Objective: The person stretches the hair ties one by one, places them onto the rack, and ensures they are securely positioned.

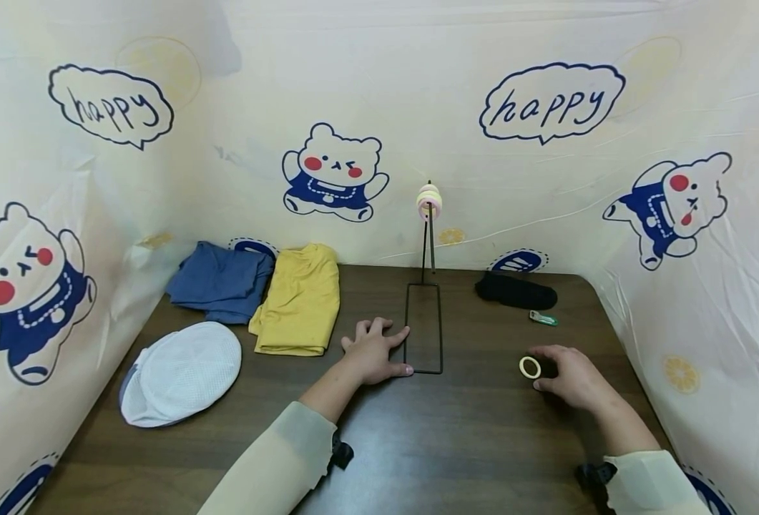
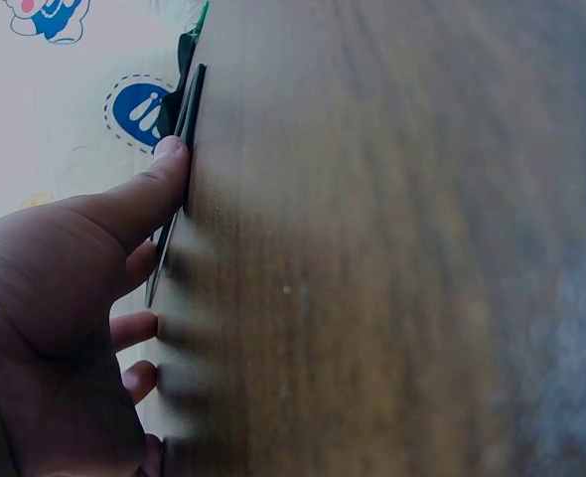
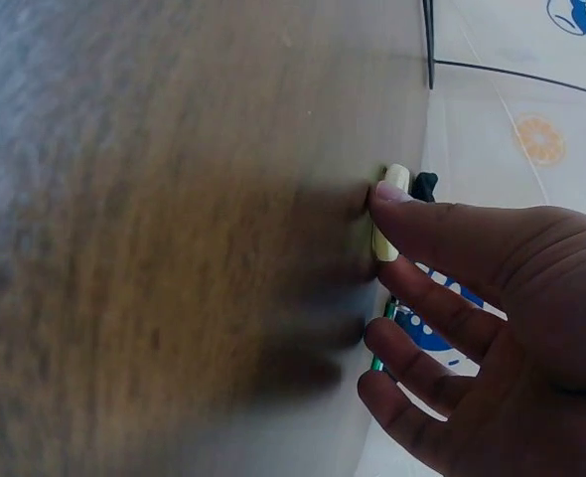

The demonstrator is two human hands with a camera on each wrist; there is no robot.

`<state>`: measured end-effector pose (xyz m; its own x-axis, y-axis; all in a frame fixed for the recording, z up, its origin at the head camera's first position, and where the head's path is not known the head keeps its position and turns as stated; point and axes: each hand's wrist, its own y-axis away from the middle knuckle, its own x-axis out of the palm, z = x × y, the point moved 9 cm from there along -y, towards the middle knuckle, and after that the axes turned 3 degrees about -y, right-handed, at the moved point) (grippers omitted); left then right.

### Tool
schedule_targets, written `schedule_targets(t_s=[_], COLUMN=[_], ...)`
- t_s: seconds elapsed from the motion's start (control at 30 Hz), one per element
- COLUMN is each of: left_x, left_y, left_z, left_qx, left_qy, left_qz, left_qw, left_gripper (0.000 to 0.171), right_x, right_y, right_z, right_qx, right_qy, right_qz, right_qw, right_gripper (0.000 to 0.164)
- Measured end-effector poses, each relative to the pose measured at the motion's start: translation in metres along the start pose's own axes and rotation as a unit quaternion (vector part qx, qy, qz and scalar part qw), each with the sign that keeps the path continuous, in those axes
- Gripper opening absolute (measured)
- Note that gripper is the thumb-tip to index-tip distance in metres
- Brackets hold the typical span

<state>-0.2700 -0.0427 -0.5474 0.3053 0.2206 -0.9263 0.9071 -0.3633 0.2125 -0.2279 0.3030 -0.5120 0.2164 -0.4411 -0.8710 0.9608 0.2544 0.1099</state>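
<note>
A black wire stand (image 1: pixel 441 329) has its rectangular base flat on the table, and several pastel rings (image 1: pixel 428 201) hang at its top. My left hand (image 1: pixel 371 352) lies with spread fingers at the base's left side; thumb and index finger touch the wire. In the left wrist view the thumb (image 2: pixel 159 189) rests along the black base. To the right, a pale yellow ring (image 1: pixel 530 368) lies on the table. My right hand (image 1: pixel 572 375) pinches it between thumb and index finger, the other fingers loosely bent beside it, as the right wrist view shows.
A black folded cloth item (image 1: pixel 516 290) and a small green-handled nail clipper (image 1: pixel 543 318) lie at the back right. On the left are folded blue clothing (image 1: pixel 221 282), folded yellow clothing (image 1: pixel 298 300) and a white cap (image 1: pixel 182 374). A printed curtain surrounds the table (image 1: pixel 443 436).
</note>
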Motion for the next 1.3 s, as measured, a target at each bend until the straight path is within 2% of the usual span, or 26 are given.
schedule_targets(t_s=[0.4,0.67,0.83,1.0,1.3], left_x=[0.0,0.0,-0.003,-0.003,-0.001], left_y=[0.0,-0.001,0.0,0.0,0.001], left_z=[0.0,-0.001,-0.002,-0.002,-0.001], left_qx=[-0.004,-0.001,-0.001,-0.001,-0.004], left_qy=[-0.003,0.0,0.0,0.001,0.001], left_qz=[0.007,0.006,0.006,0.007,0.011], left_qw=[1.0,1.0,1.0,1.0,0.9999], left_gripper=[0.087,0.087,0.087,0.087,0.087], right_x=[0.001,0.001,-0.001,-0.004,-0.01], right_y=[-0.006,-0.008,-0.01,-0.013,-0.015], right_z=[0.0,0.009,0.017,0.029,0.059], right_qx=[0.006,-0.003,0.0,-0.015,-0.071], right_qy=[0.029,0.021,0.013,0.011,-0.007], right_qz=[0.01,-0.007,-0.013,-0.035,-0.091], right_qw=[1.0,1.0,1.0,0.999,0.993], right_gripper=[0.031,0.011,0.008,0.007,0.009])
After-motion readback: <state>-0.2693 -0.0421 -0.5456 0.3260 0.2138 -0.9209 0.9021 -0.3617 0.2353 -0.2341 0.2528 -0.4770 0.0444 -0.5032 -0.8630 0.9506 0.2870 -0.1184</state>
